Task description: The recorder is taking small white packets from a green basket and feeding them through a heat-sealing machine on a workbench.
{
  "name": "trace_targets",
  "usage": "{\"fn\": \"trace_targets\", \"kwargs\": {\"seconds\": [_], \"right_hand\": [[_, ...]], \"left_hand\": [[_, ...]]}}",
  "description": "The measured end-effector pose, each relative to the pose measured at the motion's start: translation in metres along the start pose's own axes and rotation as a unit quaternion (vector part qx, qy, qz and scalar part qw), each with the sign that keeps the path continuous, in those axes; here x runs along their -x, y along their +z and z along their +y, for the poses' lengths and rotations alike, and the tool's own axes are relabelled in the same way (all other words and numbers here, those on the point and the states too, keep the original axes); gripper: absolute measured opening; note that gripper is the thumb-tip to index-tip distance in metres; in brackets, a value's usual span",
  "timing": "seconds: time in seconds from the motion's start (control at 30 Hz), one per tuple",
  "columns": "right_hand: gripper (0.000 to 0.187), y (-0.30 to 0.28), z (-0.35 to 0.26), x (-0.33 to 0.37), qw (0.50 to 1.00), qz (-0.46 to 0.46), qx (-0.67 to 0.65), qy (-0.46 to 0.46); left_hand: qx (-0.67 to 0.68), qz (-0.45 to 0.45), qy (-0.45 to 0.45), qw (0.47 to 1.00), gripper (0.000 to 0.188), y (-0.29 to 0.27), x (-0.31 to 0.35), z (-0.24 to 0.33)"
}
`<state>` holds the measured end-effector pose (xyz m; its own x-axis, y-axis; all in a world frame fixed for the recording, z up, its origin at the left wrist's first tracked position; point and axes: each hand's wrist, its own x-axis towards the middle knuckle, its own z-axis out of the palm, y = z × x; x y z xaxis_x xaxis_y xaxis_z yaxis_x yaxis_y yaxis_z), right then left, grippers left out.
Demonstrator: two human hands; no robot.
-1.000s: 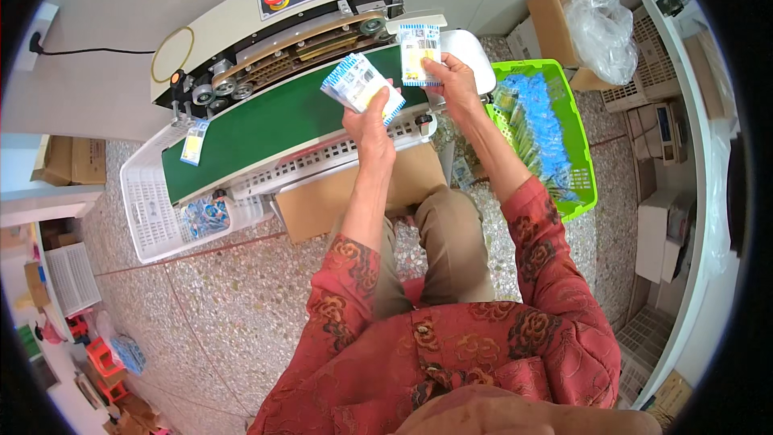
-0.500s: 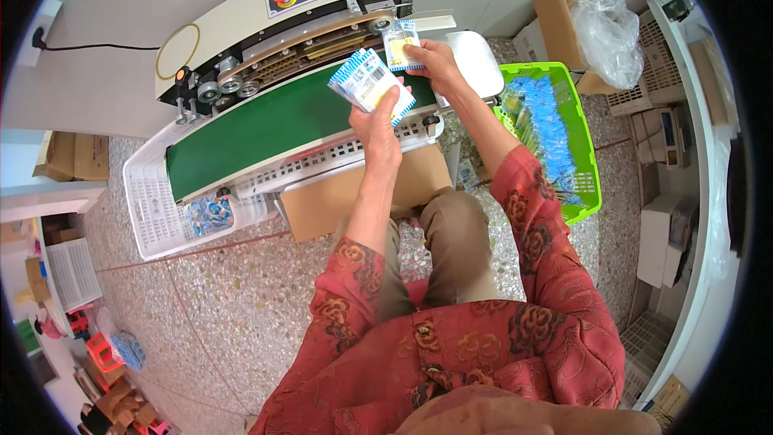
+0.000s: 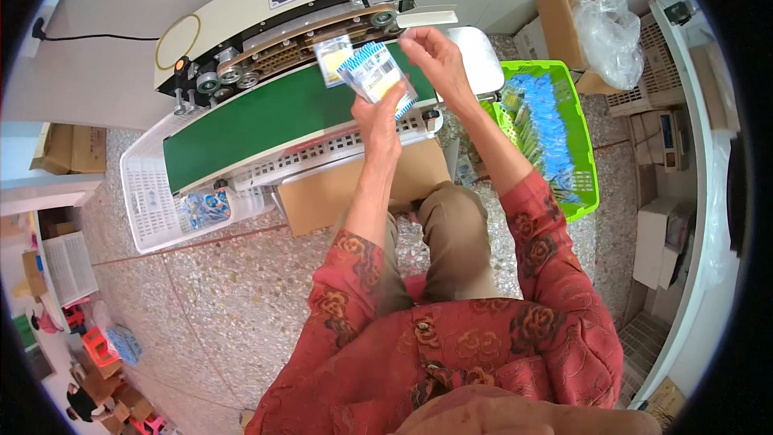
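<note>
My left hand (image 3: 377,122) is closed around a small stack of clear packets (image 3: 377,72) with blue-and-white striped edges and a yellow patch, above the green conveyor belt (image 3: 241,133). Just beyond the stack, a single packet (image 3: 328,63) stands with its upper edge at the rollers of the band sealer (image 3: 298,32); the stack partly covers it. My right hand (image 3: 437,68) is raised over the belt's right end, close to the sealer's inlet guide (image 3: 427,18). Its fingers are loosely bent and apart, with nothing visible in them.
A bright green basket (image 3: 593,153) of blue and green packets stands on the floor at right. Under the belt's left end is a white basket (image 3: 153,221) with a few packets (image 3: 205,208). A cardboard box (image 3: 362,185) sits before my knees. Shelving (image 3: 692,193) lines the right side.
The packet that my right hand held at the inlet has moved left along the sealer, released. My right hand has drawn away, empty. My left hand still holds the stack in about the same place.
</note>
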<state>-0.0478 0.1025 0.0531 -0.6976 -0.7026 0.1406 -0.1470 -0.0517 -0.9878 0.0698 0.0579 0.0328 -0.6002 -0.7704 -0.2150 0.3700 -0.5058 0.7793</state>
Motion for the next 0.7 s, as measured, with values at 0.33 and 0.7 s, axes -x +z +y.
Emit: {"fn": "trace_targets", "kwargs": {"seconds": [0.33,0.7], "right_hand": [[0.009,-0.018,0.000,0.016,0.997,0.040,-0.064,0.025],[0.022,-0.016,0.008,0.039,0.936,0.006,-0.287,0.204]], "left_hand": [[-0.027,-0.064,-0.018,0.997,0.037,0.014,0.008,-0.007],[0.017,0.007,-0.020,1.000,0.037,0.006,0.003,-0.008]]}}
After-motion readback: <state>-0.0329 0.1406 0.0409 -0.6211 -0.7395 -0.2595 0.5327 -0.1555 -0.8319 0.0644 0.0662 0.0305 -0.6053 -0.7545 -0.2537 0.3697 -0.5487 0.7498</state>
